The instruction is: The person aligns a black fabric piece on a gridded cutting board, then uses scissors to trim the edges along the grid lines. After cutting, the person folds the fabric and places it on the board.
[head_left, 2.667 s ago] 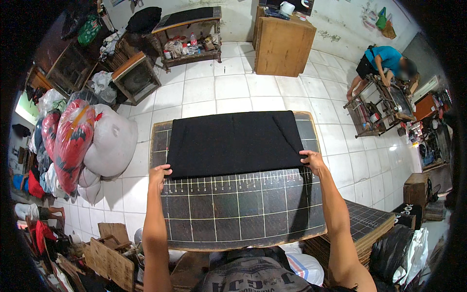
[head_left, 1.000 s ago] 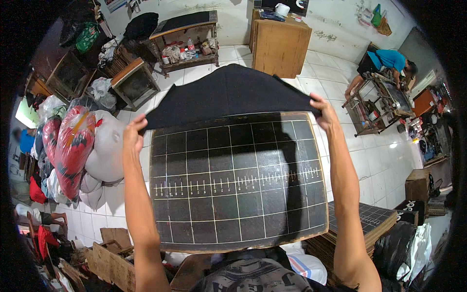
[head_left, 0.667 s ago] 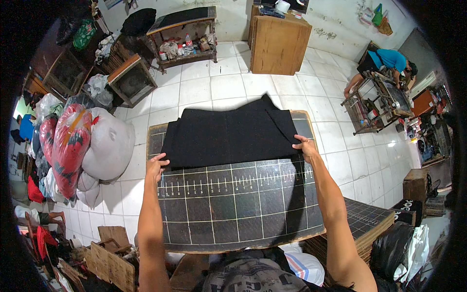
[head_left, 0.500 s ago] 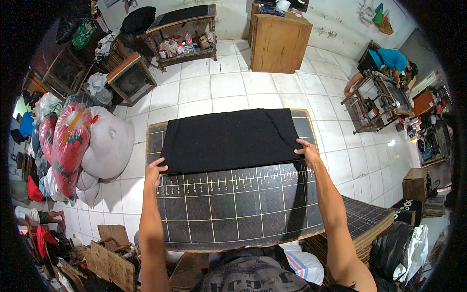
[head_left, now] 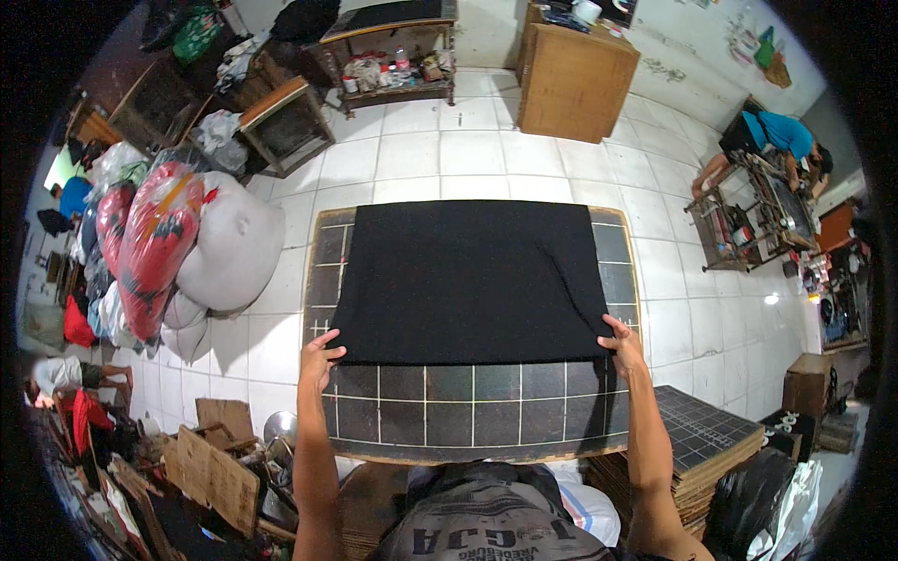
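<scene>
A black cloth (head_left: 468, 280) lies spread over a dark board (head_left: 449, 421) marked with a pale grid. It hangs down to the board's middle rows, and a ridge or fold runs slanting across its right part. My left hand (head_left: 321, 359) pinches the near left corner of the cloth, with a finger or two stretched out. At the near right corner, my right hand (head_left: 622, 346) grips the edge between thumb and fingers. Both forearms reach straight forward, one along each side of the board.
To the left are stuffed bags, one with red contents (head_left: 161, 248) and one white (head_left: 234, 243). Wooden scraps (head_left: 220, 477) lie at lower left; a stack of gridded boards (head_left: 702, 435) stands at right. Beyond, a person (head_left: 781, 136) bends over a machine table.
Both hands have drawn the cloth's near edge toward me, and it now covers the row of ruler marks. The cloth looks flatter and spans more of the board.
</scene>
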### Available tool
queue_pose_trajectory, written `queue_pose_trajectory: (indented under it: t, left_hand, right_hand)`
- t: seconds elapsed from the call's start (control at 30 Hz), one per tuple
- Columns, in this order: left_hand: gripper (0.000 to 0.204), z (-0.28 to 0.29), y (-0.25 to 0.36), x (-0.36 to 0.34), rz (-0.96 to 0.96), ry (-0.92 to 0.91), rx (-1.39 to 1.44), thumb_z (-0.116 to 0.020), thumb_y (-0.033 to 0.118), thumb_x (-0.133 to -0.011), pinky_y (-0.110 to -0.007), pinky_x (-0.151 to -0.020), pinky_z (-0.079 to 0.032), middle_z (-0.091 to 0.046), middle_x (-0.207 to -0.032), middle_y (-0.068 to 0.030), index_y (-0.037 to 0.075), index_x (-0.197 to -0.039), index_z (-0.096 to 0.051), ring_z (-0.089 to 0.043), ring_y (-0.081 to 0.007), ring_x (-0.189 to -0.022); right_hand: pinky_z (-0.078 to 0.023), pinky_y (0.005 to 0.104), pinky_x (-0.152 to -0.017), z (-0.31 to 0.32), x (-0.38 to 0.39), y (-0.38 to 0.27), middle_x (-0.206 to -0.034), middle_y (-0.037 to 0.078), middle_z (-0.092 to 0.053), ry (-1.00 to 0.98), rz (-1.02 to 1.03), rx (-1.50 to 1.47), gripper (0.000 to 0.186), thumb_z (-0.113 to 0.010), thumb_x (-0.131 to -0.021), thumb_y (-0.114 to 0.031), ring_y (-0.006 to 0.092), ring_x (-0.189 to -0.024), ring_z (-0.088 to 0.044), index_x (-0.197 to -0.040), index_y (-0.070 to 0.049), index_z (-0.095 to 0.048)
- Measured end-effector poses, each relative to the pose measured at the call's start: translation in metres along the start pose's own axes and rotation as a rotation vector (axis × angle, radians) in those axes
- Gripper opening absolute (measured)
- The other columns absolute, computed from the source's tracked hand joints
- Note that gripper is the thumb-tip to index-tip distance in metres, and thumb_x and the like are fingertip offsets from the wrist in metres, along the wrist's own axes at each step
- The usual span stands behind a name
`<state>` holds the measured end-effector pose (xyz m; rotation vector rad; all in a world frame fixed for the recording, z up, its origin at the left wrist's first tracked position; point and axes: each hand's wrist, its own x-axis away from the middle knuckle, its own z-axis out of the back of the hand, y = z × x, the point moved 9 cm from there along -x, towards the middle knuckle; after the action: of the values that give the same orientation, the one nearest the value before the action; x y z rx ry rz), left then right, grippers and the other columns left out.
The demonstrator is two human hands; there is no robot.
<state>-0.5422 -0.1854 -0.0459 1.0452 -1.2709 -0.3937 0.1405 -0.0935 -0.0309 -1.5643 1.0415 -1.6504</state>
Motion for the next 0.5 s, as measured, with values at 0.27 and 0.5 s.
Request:
queue_pose_trajectory:
  t: [0.27, 0.5]
  left_hand:
    - [0.057, 0.014, -0.025, 0.043, 0.044, 0.049, 0.039, -0.068, -0.015, -0.076, -0.029, -0.086, -0.051, -0.056, -0.139, -0.0158, 0.0, -0.131, -0.062, -0.065, -0.0217, -0.102]
    - [0.059, 0.031, -0.043, 0.068, 0.027, 0.048, 0.053, -0.068, -0.016, -0.076, -0.03, -0.09, -0.053, -0.061, -0.131, -0.0147, -0.003, -0.132, -0.059, -0.066, -0.0215, -0.102]
  right_hand:
    - [-0.037, 0.034, -0.113, 0.007, 0.041, 0.025, -0.146, 0.016, -0.051, -0.015, -0.028, -0.078, 0.071, -0.066, -0.072, 0.02, 0.0247, -0.135, -0.048, -0.14, 0.006, -0.052]
    - [-0.038, 0.0334, -0.111, 0.003, 0.071, 0.03, -0.145, 0.016, -0.051, -0.005, -0.05, -0.019, 0.072, -0.066, -0.073, 0.019, 0.0253, -0.132, -0.05, -0.141, 0.004, -0.05]
